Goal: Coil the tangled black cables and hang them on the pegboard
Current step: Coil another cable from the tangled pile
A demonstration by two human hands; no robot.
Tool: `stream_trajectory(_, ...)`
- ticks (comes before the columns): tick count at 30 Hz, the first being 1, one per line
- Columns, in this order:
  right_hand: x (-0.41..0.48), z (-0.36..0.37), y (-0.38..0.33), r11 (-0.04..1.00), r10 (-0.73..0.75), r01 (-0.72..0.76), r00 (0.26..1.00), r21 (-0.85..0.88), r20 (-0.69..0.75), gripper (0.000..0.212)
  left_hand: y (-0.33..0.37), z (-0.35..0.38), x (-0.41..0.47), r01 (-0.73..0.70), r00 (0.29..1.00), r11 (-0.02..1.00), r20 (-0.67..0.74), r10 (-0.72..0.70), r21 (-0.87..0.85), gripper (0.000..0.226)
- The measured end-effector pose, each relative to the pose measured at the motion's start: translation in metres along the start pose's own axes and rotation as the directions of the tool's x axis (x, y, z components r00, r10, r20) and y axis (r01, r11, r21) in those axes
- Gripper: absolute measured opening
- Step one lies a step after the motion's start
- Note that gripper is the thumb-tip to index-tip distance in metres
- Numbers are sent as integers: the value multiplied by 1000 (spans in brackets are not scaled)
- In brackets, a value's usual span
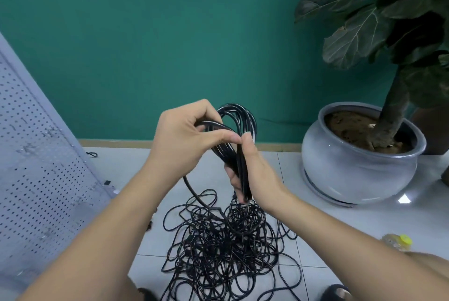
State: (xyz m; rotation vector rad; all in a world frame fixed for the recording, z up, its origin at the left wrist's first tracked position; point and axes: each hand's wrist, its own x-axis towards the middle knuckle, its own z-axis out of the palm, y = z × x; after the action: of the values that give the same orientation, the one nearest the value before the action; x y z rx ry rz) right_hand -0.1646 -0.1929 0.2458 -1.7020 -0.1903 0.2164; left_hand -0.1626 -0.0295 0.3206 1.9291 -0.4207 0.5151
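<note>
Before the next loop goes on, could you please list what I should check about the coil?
1. Left hand pinches the top of the looped black cable coil: ok.
2. Right hand grips the coil's lower strands: ok.
3. Tangled black cable pile all coiled up: not ok.
4. Feeding strand knot-free: cannot tell.
5. Pale perforated metal pegboard has a free hook: cannot tell.

A coil [239, 121] of thin, glossy black cable stands upright at frame centre, its loops rounded on top and bunched together below. The left hand [182, 135] pinches its upper strands and the right hand [252, 174] grips the bunched lower part. A strand drops from it to the tangle [226, 247], a loose black heap on the floor at lower centre. The perforated grey pegboard [36, 167] slants along the left edge.
</note>
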Motion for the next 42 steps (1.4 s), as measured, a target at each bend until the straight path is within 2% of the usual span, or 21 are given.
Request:
stream_trajectory(4, -3, 0, 1, 999, -37, 37, 998, 14, 60, 103, -15, -3, 6, -236, 968, 953, -38, 247, 192, 50)
stream_trajectory(7, -4, -6, -1, 999, -12, 17, 990, -33, 144, 99, -21, -10, 12, -300, 950, 920, -7, 312, 251, 50)
stream_trajectory(10, -4, -8, -2, 992, -9, 36, 976, -118, 219, 80, -25, -13, 15, -319, 948, 914, 77, 309, 252, 46)
stream_trajectory(12, -4, -6, -2, 973, -16, 67, 973, -219, 229, 66, -27, -13, 16, -275, 961, 918, 105, 255, 285, 45)
stream_trajectory(15, -6, -7, -5, 928, -22, 78, 988, -365, 156, 49, -25, -12, 16, -33, 992, 966, 127, 0, 256, 48)
stream_trajectory(17, -6, -9, -6, 922, -42, 76, 994, -380, 97, 43, -25, -10, 16, 100, 978, 972, 158, -136, 214, 47)
stream_trajectory(18, -6, -9, -6, 927, -48, 79, 995, -367, 92, 41, -24, -7, 15, 149, 969, 974, 172, -178, 171, 43)
stream_trajectory(20, -4, -7, -5, 937, -50, 86, 992, -338, 113, 32, -22, -1, 13, 250, 950, 968, 202, -237, -37, 36)
stream_trajectory(22, -3, -4, -4, 953, -30, 76, 987, -293, 157, 29, -22, 5, 12, 340, 931, 901, 233, -282, -268, 41)
stream_trajectory(24, -1, -1, -2, 968, -2, 57, 975, -243, 221, 39, -22, 10, 13, 407, 909, 825, 258, -326, -392, 46)
stream_trajectory(26, -1, -1, -2, 974, 9, 51, 964, -219, 267, 35, -23, 15, 14, 473, 880, 748, 288, -377, -465, 45)
stream_trajectory(29, 1, -2, -3, 957, 3, 87, 951, -276, 309, 26, -24, 21, 15, 556, 830, 592, 358, -427, -583, 47)
stream_trajectory(31, 3, -2, -2, 950, 4, 100, 943, -295, 333, 7, -25, 20, 15, 594, 802, 500, 418, -426, -631, 48)
stream_trajectory(34, 4, -2, 3, 968, -4, 89, 940, -234, 340, 6, -28, 17, 16, 634, 773, 430, 507, -382, -643, 45)
stream_trajectory(38, 2, -5, 4, 988, -24, 81, 925, -135, 380, 26, -28, 17, 18, 633, 774, 487, 516, -368, -602, 43)
stream_trajectory(40, 2, -9, 2, 998, -26, 45, 921, -41, 388, 46, -27, 21, 18, 587, 809, 552, 447, -381, -592, 40)
stream_trajectory(42, 1, -11, -2, 991, -13, -39, 921, 128, 390, 46, -27, 27, 16, 510, 860, 647, 350, -371, -567, 33)
